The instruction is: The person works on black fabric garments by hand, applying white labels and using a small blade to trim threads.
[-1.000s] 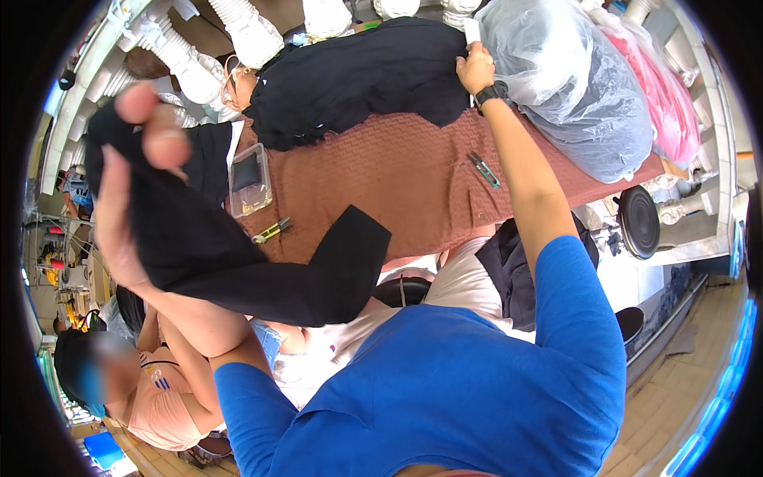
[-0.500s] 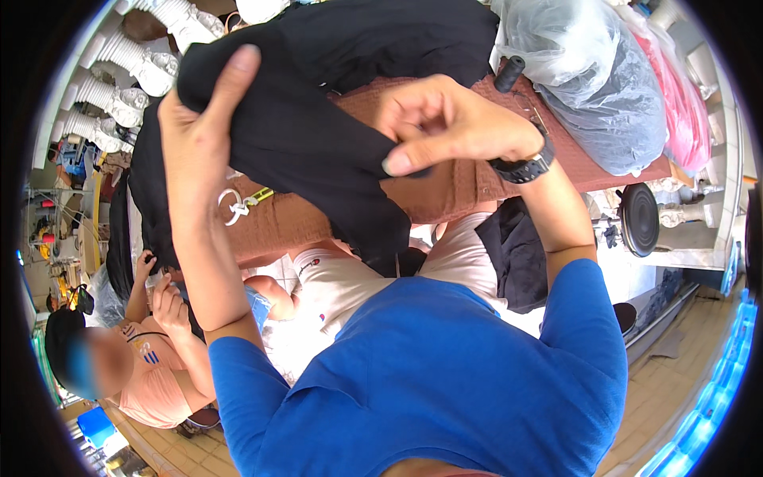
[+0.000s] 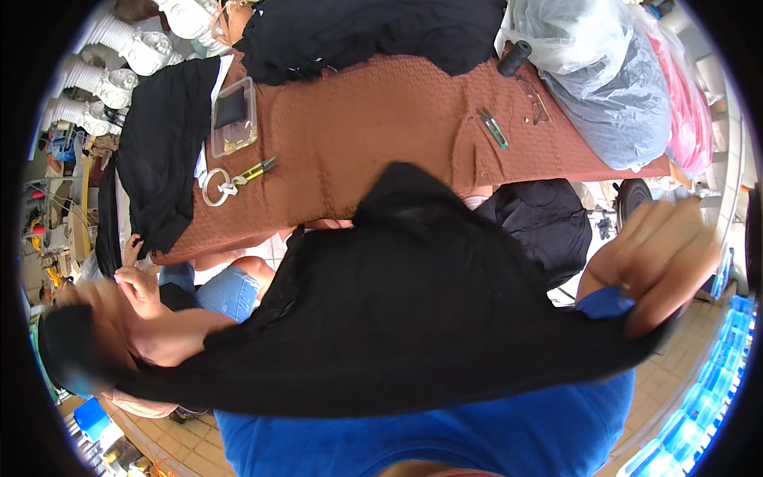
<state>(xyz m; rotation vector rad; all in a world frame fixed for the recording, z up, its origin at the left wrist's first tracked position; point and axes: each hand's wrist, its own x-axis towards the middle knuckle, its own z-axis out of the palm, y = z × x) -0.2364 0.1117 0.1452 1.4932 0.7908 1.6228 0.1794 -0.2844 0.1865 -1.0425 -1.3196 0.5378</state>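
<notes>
A black garment (image 3: pixel 397 318) is stretched wide in front of my chest, over my blue shirt. My left hand (image 3: pixel 119 322), blurred by motion, grips its left end at the far left. Its right end is pinched in my right hand (image 3: pixel 664 258), also somewhat blurred, at the far right. A peak of the cloth rises in the middle, just in front of the table's near edge. Most of my lap is hidden behind the fabric.
The brown-covered table (image 3: pixel 318 135) bears yellow snips (image 3: pixel 254 171), green snips (image 3: pixel 494 131), a clear box (image 3: pixel 254 103), a black thread cone (image 3: pixel 515 60) and black garments (image 3: pixel 366 36). Stuffed plastic bags (image 3: pixel 604 95) stand right. A co-worker's hand (image 3: pixel 137 285) is at left.
Both hands have moved apart and back toward me, drawing the black garment off the table and spreading it sideways. The box and green snips on the table have come into view.
</notes>
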